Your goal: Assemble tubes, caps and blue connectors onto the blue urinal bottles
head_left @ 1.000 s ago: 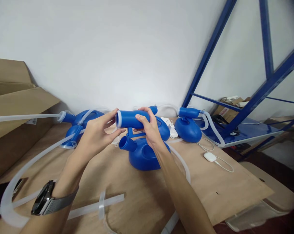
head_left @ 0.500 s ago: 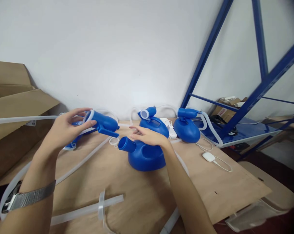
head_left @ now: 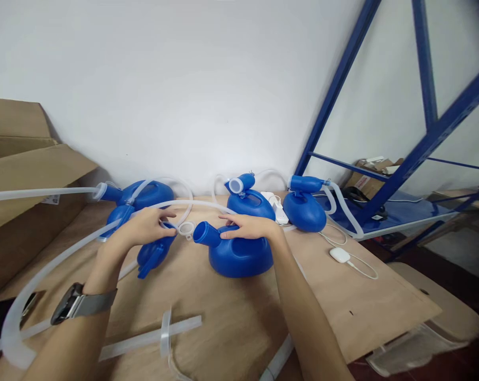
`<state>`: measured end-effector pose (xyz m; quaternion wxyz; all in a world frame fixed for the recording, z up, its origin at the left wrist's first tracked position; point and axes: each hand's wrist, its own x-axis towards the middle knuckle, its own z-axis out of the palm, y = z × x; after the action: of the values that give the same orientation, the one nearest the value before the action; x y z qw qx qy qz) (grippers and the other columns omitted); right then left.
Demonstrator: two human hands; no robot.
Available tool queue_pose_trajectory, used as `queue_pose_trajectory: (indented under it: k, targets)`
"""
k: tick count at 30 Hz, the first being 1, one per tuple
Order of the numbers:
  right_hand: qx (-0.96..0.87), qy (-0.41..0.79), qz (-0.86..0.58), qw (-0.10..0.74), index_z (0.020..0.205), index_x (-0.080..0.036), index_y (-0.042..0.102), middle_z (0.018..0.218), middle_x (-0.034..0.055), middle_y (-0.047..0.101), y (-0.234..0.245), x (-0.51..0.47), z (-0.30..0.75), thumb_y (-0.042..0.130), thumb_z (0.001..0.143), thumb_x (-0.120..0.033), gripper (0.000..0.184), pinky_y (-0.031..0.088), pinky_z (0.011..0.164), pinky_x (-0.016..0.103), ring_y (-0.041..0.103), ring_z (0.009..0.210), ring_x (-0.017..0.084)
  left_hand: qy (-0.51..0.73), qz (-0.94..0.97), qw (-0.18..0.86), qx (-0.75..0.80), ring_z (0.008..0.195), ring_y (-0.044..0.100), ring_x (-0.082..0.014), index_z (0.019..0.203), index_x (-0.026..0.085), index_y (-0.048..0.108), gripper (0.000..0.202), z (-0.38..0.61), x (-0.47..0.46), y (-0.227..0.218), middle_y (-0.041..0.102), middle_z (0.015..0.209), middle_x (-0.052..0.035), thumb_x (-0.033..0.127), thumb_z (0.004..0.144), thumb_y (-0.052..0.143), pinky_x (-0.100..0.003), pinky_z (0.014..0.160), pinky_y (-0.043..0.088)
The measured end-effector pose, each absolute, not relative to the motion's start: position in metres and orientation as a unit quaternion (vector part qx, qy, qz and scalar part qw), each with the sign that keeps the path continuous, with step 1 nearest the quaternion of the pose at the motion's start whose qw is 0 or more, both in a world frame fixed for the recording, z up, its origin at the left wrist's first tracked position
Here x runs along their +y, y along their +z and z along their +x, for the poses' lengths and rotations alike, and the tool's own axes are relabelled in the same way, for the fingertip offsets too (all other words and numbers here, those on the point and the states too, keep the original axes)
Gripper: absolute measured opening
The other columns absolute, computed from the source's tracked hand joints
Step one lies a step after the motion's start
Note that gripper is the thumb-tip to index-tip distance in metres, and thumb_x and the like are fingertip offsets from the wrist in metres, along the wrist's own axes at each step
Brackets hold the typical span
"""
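My left hand [head_left: 144, 227] is closed on a loose blue spout piece [head_left: 152, 255] that lies tilted on the brown table [head_left: 231, 317]. Its fingertips are close to the white ring end of a clear tube [head_left: 186, 228]. My right hand [head_left: 249, 226] curls round the handle of the blue jug [head_left: 239, 256], which stands on the table with its open neck pointing left towards the ring. A long clear hose [head_left: 45, 267] arcs from the lower left past my left wrist, which wears a watch.
Three more blue jugs with hoses stand along the wall [head_left: 138, 194] [head_left: 250, 203] [head_left: 305, 210]. Cardboard boxes [head_left: 25, 174] are at the left, a blue metal rack [head_left: 422, 143] at the right. A white corded puck [head_left: 341, 255] and a flanged clear tube [head_left: 160, 330] lie on the table.
Both hands held the spout piece up a second ago. My left hand carried it left and down onto the table; my right hand let go and took the jug's handle.
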<state>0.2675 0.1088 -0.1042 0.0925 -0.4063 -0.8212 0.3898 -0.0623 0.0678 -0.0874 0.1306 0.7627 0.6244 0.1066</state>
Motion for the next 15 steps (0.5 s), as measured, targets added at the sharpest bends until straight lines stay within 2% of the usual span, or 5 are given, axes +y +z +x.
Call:
queue_pose_trajectory:
  k: [4,7,9,12,15]
  targets:
    - [-0.827,0.376,-0.412,0.066,0.164,-0.025,0.036,0.149,0.0143,0.060,-0.101,0.107,0.267,0.074,0.086,-0.066,0.097,0.042,0.118,0.045,0.058,0.136,0.032,0.037,0.775,0.134,0.616,0.105,0.075,-0.0294,0.134,0.025,0.069,0.065,-0.053,0.078,-0.118,0.081,0.113,-0.0060,0.043,0.071,0.070,-0.031,0.090,0.056]
    - [-0.828,0.375,-0.413,0.057,0.165,-0.026,0.033,0.151,0.0134,0.058,-0.098,0.105,0.266,0.073,0.083,-0.071,0.101,0.042,0.119,0.046,0.056,0.138,0.034,0.014,0.777,0.115,0.618,0.114,0.071,-0.0311,0.132,0.026,0.070,0.059,-0.043,0.082,-0.137,0.077,0.125,-0.0090,0.039,0.074,0.070,-0.033,0.095,0.054]
    - [-0.832,0.346,-0.430,0.045,0.164,-0.028,0.036,0.159,0.0127,0.050,-0.095,0.103,0.266,0.077,0.075,-0.076,0.109,0.035,0.123,0.051,0.045,0.148,0.039,0.003,0.778,0.097,0.621,0.116,0.069,-0.0326,0.132,0.023,0.069,0.055,-0.036,0.084,-0.146,0.073,0.129,-0.0137,0.037,0.079,0.067,-0.037,0.098,0.052]
    - [-0.840,0.305,-0.447,0.028,0.162,-0.031,0.040,0.167,0.0108,0.039,-0.092,0.101,0.266,0.084,0.062,-0.079,0.119,0.027,0.127,0.058,0.030,0.155,0.044,-0.013,0.778,0.071,0.624,0.114,0.067,-0.0359,0.121,0.021,0.074,0.040,-0.024,0.084,-0.156,0.072,0.122,-0.0183,0.032,0.086,0.060,-0.044,0.097,0.051]
    - [-0.835,0.352,-0.421,0.033,0.164,-0.031,0.037,0.166,0.0101,0.042,-0.093,0.102,0.266,0.086,0.064,-0.074,0.120,0.034,0.125,0.049,0.040,0.151,0.039,-0.007,0.778,0.051,0.627,0.117,0.064,-0.0392,0.110,0.018,0.075,0.031,-0.016,0.083,-0.162,0.071,0.119,-0.0210,0.027,0.090,0.054,-0.048,0.096,0.049]
